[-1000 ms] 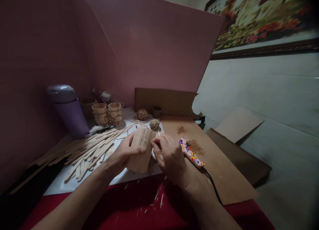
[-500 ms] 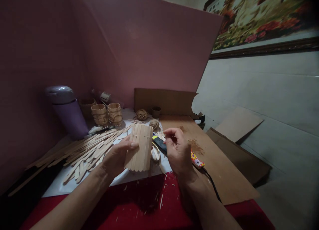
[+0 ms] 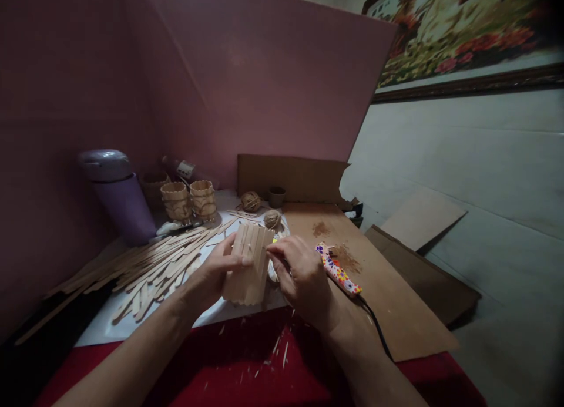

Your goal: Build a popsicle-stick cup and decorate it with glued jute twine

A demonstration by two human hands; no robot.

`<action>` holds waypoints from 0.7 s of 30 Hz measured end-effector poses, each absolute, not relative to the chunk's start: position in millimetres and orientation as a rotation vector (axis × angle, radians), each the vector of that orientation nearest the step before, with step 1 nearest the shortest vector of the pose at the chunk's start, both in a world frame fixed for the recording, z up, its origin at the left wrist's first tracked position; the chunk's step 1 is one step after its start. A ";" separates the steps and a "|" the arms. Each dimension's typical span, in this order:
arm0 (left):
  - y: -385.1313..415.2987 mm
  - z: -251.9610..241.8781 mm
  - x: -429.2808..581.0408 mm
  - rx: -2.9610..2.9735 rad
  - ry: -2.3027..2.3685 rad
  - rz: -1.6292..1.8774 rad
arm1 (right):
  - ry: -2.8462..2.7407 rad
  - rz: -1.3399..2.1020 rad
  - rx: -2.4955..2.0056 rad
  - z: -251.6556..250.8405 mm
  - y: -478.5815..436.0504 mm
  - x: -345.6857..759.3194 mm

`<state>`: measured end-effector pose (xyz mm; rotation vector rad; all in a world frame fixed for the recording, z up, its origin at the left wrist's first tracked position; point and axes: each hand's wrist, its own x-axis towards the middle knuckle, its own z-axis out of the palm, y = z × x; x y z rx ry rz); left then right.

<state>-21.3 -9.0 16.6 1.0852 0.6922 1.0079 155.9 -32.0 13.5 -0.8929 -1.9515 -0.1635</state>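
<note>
My left hand (image 3: 219, 271) is wrapped round a holder made of upright craft sticks (image 3: 249, 278), thumb lying on its front face. The holder leans slightly to the right, and small pale bits stick out near its upper part. At its right edge my right hand (image 3: 299, 272) has thumb and forefinger pinched together; what they hold, if anything, is too small to make out. Beyond the holder lies a ball of twine (image 3: 272, 219). Right of my right hand, a flower-patterned tool with a black cord (image 3: 337, 272) rests on a brown board.
Loose craft sticks (image 3: 163, 266) spread over white paper at left. Behind them stand two carved-looking cups (image 3: 202, 200) and a purple flask (image 3: 123, 204). Another twine ball (image 3: 251, 201) and a small dark pot (image 3: 277, 197) sit at the back. Shavings litter the red cloth (image 3: 259, 360).
My right hand has moved left and down, from apart to the holder's right edge, uncovering more of the flowered tool. The holder has turned and tilted slightly in my left hand.
</note>
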 end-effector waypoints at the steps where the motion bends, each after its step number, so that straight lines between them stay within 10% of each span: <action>1: -8.3 16.0 -21.4 1.111 0.689 1.008 | -1.968 -0.191 -0.907 13.7 -31.6 156.6; 21: -13.5 26.8 -18.8 1.125 0.685 1.036 | -1.795 0.032 -0.980 12.3 -34.5 153.4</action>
